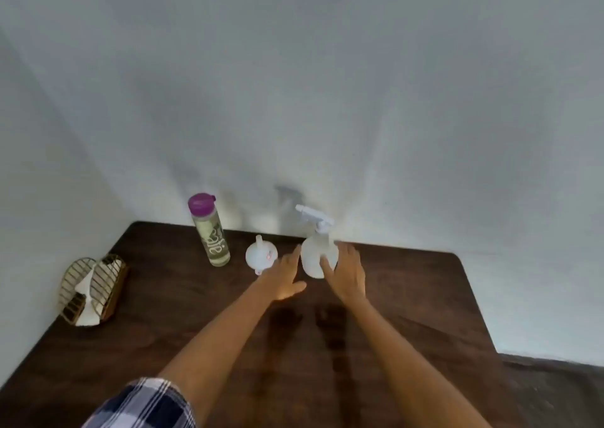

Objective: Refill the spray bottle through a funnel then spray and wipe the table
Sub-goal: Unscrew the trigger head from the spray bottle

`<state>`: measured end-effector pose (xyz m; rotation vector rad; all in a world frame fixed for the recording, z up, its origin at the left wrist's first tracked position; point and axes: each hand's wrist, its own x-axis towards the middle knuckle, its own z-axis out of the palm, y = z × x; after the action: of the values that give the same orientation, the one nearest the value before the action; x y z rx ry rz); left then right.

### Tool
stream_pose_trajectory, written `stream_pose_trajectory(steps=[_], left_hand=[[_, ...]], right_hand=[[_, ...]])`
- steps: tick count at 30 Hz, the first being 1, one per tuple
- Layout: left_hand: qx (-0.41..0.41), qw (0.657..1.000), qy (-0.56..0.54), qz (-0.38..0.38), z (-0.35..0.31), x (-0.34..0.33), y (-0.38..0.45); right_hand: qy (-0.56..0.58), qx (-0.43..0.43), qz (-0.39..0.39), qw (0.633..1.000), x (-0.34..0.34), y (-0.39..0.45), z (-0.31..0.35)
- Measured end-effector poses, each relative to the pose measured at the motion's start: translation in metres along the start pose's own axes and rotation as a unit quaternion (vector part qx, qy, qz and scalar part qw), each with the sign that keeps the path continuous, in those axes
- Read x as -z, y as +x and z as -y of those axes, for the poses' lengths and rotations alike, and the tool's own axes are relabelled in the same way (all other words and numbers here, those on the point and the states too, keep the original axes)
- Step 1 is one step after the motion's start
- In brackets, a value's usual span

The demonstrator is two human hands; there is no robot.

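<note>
- Right now two bare arms reach out over a dark brown wooden table (196,313) that sits against a pale wall (327,84).
- The white spray bottle (316,254) stands upright near the back edge of the table, with its trigger top pointing to the left.
- The left hand (284,279) is just to the left of the spray bottle. Its fingers are straight and spread, and it holds nothing. One fingertip is close to the bottle's side, but I cannot tell if it touches.
- The right hand (348,272) is on the right side of the spray bottle. Its fingers are spread and loose, and the thumb lies across the front of the bottle. It looks like it is touching, but it is not wrapped around the bottle.
- The small white funnel (261,255) lies upside down on the table, spout up, just left of the left hand.
- A tall clear bottle with a purple cap (209,229) stands upright to the left of the funnel. It has pale yellow-green liquid in it.
- A gold wire holder (93,288) sits at the far left edge of the table, with something white inside it.
- A blue and white checked sleeve (143,404) shows at the bottom on the left arm.
</note>
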<state>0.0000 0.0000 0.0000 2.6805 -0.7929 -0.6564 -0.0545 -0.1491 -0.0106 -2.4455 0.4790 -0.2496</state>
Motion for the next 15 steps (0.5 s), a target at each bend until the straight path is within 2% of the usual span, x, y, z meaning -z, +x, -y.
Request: stream_pose_trajectory(steps=[3,6,8,11,15], left_hand=[[-0.027,0.999,-0.015,-0.020,-0.001,-0.007,0.030],[-0.009,1.000,0.006,-0.008,-0.004,-0.024,0.040],[-0.006,1.000,0.003,-0.015,-0.006,-0.039,0.034],[-0.020,0.994,-0.067,-0.082,-0.014,-0.051,0.015],[-0.034,0.960,-0.176,-0.217,-0.031,-0.067,-0.009]], right_hand=[[0.028,-0.007,0.027,0.999,-0.008,0.038,0.006],[0.045,-0.009,0.059,0.997,-0.016,0.055,0.002],[0.035,0.004,0.040,0.999,-0.019,0.051,-0.008],[0.035,0.023,0.019,0.999,-0.014,0.032,-0.011],[0.104,0.035,0.005,0.994,0.001,-0.009,-0.010]])
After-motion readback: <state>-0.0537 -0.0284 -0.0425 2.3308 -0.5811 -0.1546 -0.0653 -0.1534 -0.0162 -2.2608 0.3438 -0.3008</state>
